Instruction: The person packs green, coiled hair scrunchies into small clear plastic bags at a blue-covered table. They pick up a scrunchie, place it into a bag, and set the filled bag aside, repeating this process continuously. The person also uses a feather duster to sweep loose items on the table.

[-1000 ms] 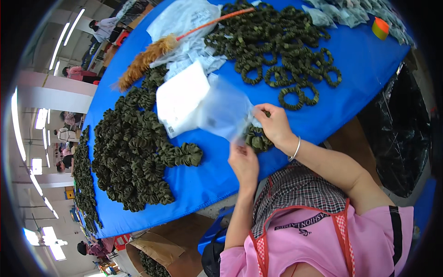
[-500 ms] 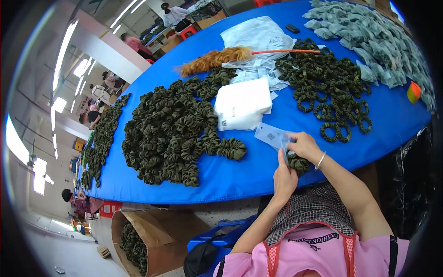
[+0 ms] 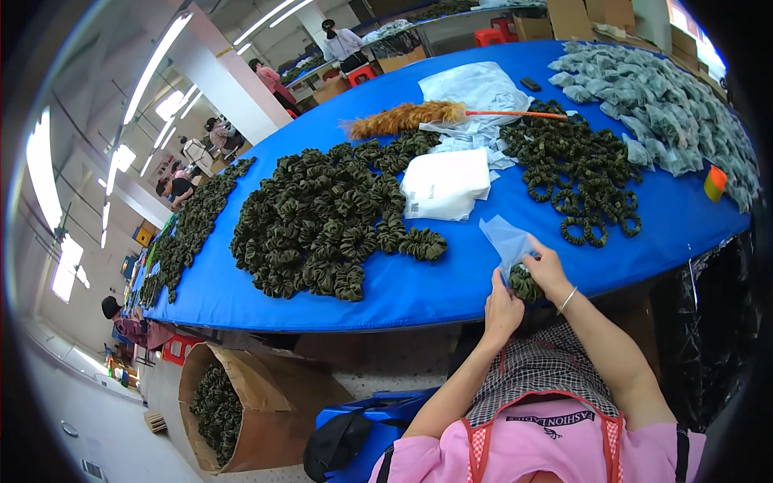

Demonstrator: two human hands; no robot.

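Observation:
A small clear plastic bag (image 3: 506, 240) is held over the near edge of the table, its upper end sticking out beyond my fingers. My left hand (image 3: 502, 311) pinches the bag's lower left side, thumb up. On its other side my right hand (image 3: 547, 270) has closed fingers on the bag. Between the two hands shows a dark green scrunchie (image 3: 525, 285); my fingers hide part of it, and I cannot tell how far it lies inside the bag. Ahead of my hands rests a stack of white plastic bags (image 3: 445, 181).
A big heap of dark scrunchies (image 3: 314, 217) lies left, and looser ring-shaped ones (image 3: 564, 161) lie right. Filled packets (image 3: 660, 105) cover the far right. A feather duster (image 3: 411, 118) lies behind the bags. An open carton (image 3: 266, 410) of scrunchies stands below the table.
The bag has turned in my hands, so its printed square no longer shows. Both hands remain on it. The whole view has shifted, with more of the room's far side in sight.

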